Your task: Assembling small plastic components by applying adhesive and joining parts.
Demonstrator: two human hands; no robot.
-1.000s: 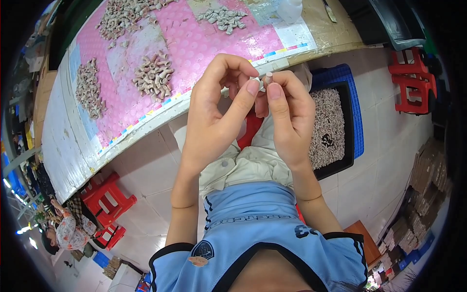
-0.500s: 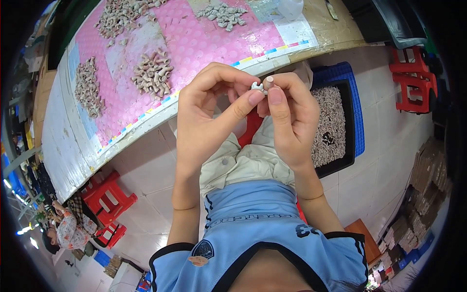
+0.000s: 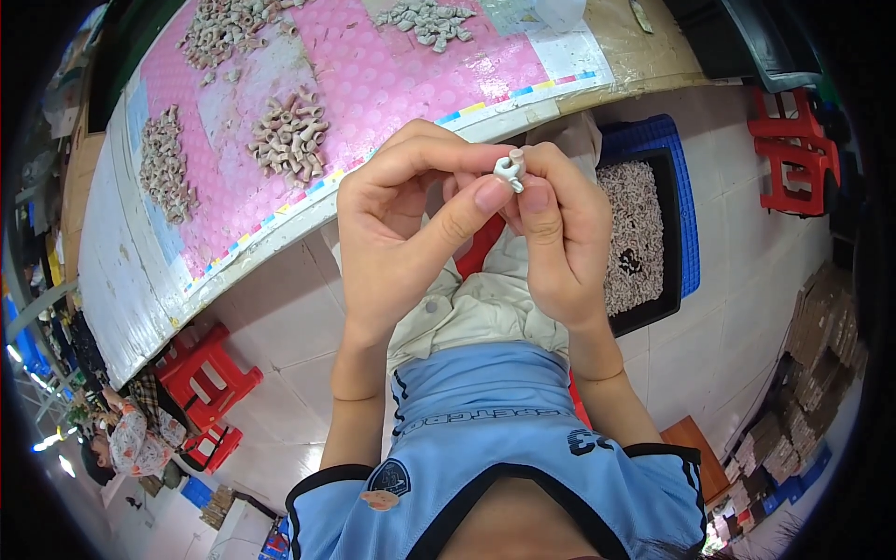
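My left hand (image 3: 401, 229) is raised over my lap, its thumb and index finger pinching a small whitish piece with curled lobes (image 3: 508, 172). Facing it, my right hand (image 3: 567, 229) grips a small pinkish-tan peg-like piece (image 3: 517, 155) between thumb and fingers. The two pieces touch or nearly touch at the fingertips; whether they are joined I cannot tell. Ahead on the pink-covered table (image 3: 373, 79) lie a pile of short tan tube-like pieces (image 3: 289, 138) and a pile of grey-white lobed pieces (image 3: 427, 21).
More small pieces form a heap at the table's far left (image 3: 224, 33) and a narrower pile (image 3: 166, 168) nearer its left edge. To my right, a black tray (image 3: 666, 252) full of small pieces overlaps a blue crate (image 3: 688, 205). Red stools (image 3: 210, 369) stand left and right.
The whitish piece has turned and shows more of its curled side. My left fingertips have shifted slightly right, and the tan peg protrudes less. The view has moved slightly.
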